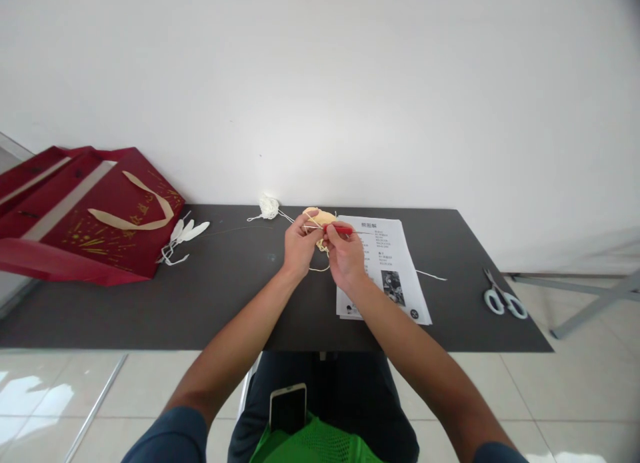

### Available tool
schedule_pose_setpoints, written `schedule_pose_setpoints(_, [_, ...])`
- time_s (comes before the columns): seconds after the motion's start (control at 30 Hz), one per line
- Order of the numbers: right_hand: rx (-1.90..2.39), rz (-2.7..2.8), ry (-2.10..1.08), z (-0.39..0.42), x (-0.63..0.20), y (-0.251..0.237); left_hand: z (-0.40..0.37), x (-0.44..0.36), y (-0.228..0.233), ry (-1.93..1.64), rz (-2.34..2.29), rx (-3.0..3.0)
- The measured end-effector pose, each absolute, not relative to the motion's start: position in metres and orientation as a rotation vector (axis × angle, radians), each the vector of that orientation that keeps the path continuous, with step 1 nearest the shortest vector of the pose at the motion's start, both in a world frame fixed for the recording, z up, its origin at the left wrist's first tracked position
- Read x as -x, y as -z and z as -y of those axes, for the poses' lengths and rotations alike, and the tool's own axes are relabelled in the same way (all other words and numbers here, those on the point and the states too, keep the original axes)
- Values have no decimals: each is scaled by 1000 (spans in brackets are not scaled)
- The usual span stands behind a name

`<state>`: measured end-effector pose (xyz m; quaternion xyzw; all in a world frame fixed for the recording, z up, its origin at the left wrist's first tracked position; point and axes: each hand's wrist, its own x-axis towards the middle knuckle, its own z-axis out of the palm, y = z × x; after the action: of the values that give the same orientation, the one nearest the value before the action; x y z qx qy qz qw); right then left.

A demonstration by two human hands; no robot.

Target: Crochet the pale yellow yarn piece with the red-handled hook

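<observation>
My left hand (299, 244) pinches a strand of pale yellow yarn and the small crocheted piece (320, 218) above the middle of the dark table (225, 296). My right hand (345, 255) grips a crochet hook with a red handle (341, 230), its tip pointing left into the yarn between the two hands. A loop of yellow yarn (320, 266) hangs below the hands. Both hands are close together, almost touching.
A printed instruction sheet (387, 270) lies under my right wrist. A white yarn ball (269, 207) sits at the back edge. A red gift bag (85, 213) lies at the left with white pieces (186, 235) beside it. Scissors (503, 298) rest at the right. A phone (288, 407) is on my lap.
</observation>
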<state>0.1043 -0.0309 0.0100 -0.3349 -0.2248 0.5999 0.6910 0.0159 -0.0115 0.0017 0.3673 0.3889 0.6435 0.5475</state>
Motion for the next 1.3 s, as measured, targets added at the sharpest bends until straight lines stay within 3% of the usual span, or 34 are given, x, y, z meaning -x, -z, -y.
schedule_pose_setpoints(0.8, [773, 539, -1283, 16, -90, 31, 16, -9, 22, -1577, -1085, -843])
schedule_pose_setpoints(1.3, [780, 663, -1326, 21, -105, 17, 23, -11, 9, -1624, -1027, -969])
